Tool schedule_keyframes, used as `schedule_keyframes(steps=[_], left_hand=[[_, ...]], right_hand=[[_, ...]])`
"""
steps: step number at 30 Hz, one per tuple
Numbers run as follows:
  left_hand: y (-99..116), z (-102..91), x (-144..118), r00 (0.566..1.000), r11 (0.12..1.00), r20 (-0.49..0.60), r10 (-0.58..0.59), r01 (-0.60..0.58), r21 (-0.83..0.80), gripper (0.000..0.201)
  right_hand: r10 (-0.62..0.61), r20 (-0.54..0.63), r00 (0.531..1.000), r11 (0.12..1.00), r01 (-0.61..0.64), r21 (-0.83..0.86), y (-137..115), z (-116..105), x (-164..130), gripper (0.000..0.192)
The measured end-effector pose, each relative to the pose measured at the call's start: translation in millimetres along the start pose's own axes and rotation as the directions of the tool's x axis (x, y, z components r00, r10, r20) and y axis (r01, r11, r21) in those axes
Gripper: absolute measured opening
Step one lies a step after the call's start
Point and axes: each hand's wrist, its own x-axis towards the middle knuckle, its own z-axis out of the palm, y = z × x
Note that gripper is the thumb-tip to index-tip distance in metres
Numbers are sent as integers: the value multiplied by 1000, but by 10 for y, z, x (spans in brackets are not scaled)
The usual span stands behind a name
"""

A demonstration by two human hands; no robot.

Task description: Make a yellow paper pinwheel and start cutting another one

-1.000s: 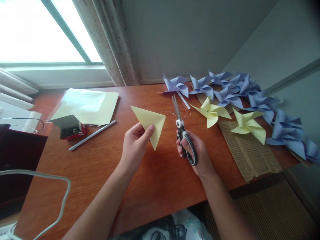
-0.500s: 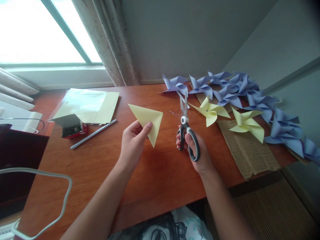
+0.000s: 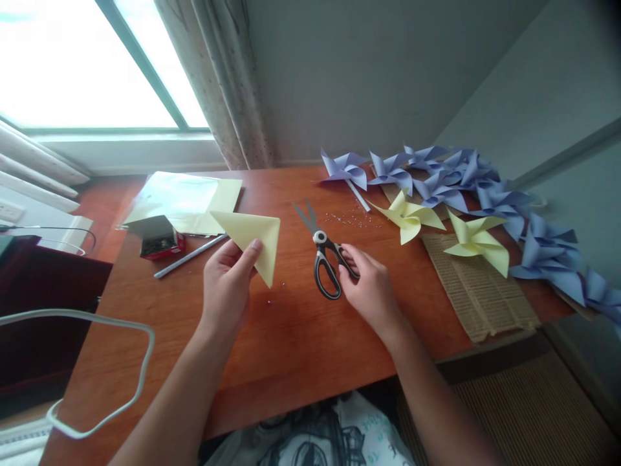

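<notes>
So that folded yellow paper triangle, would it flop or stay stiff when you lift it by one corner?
Probably fairly stiff: the left hand holds the yellow triangle near one edge and it juts out without drooping. It looks folded double, which likely helps. It seems very light, so a push or draught could slide it across the table.

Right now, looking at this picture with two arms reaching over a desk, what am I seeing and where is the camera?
There is no machine here: these are a person's own bare hands, filmed by a camera worn on the head, looking forward and down. The left hand holds up a yellow paper folded into a triangle. The right hand rests on the handles of black scissors, which lie on the wooden desk with blades apart. Finished yellow pinwheels and blue pinwheels lie at the right, partly on corrugated cardboard. At the left are yellow sheets, a small red box and a thin grey stick.
</notes>
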Motion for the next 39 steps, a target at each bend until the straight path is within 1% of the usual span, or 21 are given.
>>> schedule_keyframes(steps=[3,8,12,16,18,21,23,24,25,27,28,29,30,31,32,34,36,39], left_hand=[[-35,-57,-15,1000,1000,2,-22,22,0,28],[-59,-34,-26,999,999,-1,-50,50,-5,31],[-66,-5,-62,998,998,14,-64,64,-27,30],[-76,3,-97,996,996,34,-83,84,-25,34],[-79,6,-105,995,996,39,-88,89,-29,35],[-87,14,-113,994,995,49,-93,95,-36,36],[-97,23,-120,993,994,63,-101,103,-29,35],[-102,29,-124,992,994,70,-102,104,-23,34],[-107,35,-127,992,994,78,-102,103,-19,34],[-114,48,-134,991,995,92,-93,95,-20,34],[-117,53,-137,992,996,97,-85,88,-25,34],[-119,56,-139,991,996,103,-80,83,-30,34],[-121,58,-141,991,996,109,-77,81,-33,34],[-123,58,-142,990,996,119,-80,84,-32,33],[-125,56,-143,988,995,131,-87,92,-29,33],[-127,47,-145,982,993,154,-106,112,-31,32],[-122,36,-145,977,991,183,-114,126,-55,30],[-99,24,-138,969,983,215,-125,150,-107,31]], right_hand=[[-59,-6,998,978,57,-203,-40,64,19,32],[-69,33,997,938,76,-338,-102,129,102,30],[-41,68,997,916,65,-396,-122,185,210,34],[-25,110,994,902,70,-426,-132,209,274,36],[-27,124,992,899,78,-432,-142,194,274,33],[-31,86,996,913,63,-403,-204,136,253,25],[-47,49,998,943,61,-326,-290,97,244,22],[-60,33,998,963,66,-260,-343,87,245,22],[-68,24,997,982,71,-172,-397,89,251,24],[-39,34,999,995,36,88,-491,134,279,28],[-1,73,997,968,-17,249,-522,176,299,29],[43,141,989,909,-97,405,-538,226,321,28],[76,217,973,827,-183,531,-540,279,344,27],[107,275,956,746,-260,614,-529,331,366,26],[138,307,941,679,-316,663,-509,376,385,25],[190,324,927,592,-372,715,-457,429,410,25],[230,322,918,539,-396,744,-407,425,420,26],[280,337,899,489,-435,756,-365,351,425,29]])
